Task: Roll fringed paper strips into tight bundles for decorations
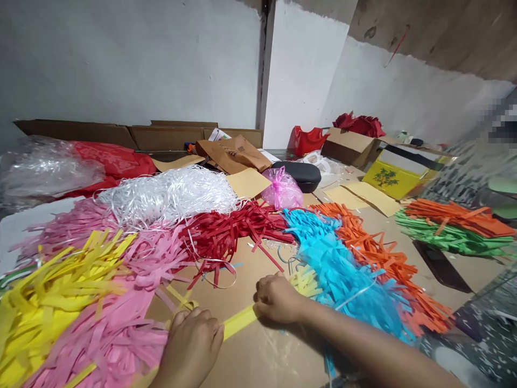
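Observation:
My left hand (193, 345) and my right hand (278, 297) each pinch one end of a yellow paper strip (239, 321), which lies flat on the brown cardboard work surface (258, 350) between them. Piles of cut paper strips fan around the hands: yellow strips (52, 291) and pink strips (121, 323) at the left, red strips (230, 229) ahead, blue strips (339, 264) and orange strips (388, 264) beside my right forearm. A heap of white ribbon (169, 194) lies behind the pink strips.
A dark phone (442, 267) lies flat at the right, near green and orange strips (456, 229). Further back are a pink mesh bag (283, 188), a black case (301, 175), cardboard boxes (351, 143), a yellow box (393, 178) and clear plastic wrap (44, 170).

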The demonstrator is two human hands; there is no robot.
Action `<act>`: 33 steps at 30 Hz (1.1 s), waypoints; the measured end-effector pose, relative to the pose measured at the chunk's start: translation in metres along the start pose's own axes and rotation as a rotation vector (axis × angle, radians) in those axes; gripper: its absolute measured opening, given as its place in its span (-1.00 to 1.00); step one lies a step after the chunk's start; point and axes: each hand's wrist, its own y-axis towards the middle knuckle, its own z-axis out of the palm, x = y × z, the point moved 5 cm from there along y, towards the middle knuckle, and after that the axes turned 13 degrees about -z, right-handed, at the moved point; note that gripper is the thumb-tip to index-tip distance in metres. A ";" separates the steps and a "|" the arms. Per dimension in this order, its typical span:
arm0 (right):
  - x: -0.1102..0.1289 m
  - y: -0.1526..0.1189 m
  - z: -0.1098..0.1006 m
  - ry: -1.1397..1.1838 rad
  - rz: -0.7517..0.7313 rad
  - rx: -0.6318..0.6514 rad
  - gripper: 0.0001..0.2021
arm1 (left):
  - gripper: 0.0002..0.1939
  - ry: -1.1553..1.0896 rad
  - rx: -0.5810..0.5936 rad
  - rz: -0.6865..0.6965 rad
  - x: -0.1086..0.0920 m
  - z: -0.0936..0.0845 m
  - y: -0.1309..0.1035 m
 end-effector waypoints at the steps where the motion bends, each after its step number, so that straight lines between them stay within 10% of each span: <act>1: 0.000 0.001 0.000 -0.008 0.006 0.003 -0.82 | -0.57 -0.001 0.001 -0.001 0.000 -0.001 0.001; 6: 0.001 -0.006 -0.013 -0.064 -0.005 -0.023 -0.81 | -0.76 -0.052 -0.097 0.067 0.000 0.001 0.002; 14: 0.021 -0.025 -0.019 -0.371 -0.532 -0.152 -0.85 | -0.94 0.085 -0.541 0.407 -0.023 -0.005 -0.015; 26: 0.048 -0.013 0.000 -0.486 -0.491 -0.253 -0.88 | -0.80 -0.081 -0.518 0.284 -0.016 -0.003 -0.014; 33: -0.002 -0.018 0.003 -0.073 -0.151 -0.193 -0.86 | -0.84 -0.183 -0.309 0.223 0.021 0.008 -0.008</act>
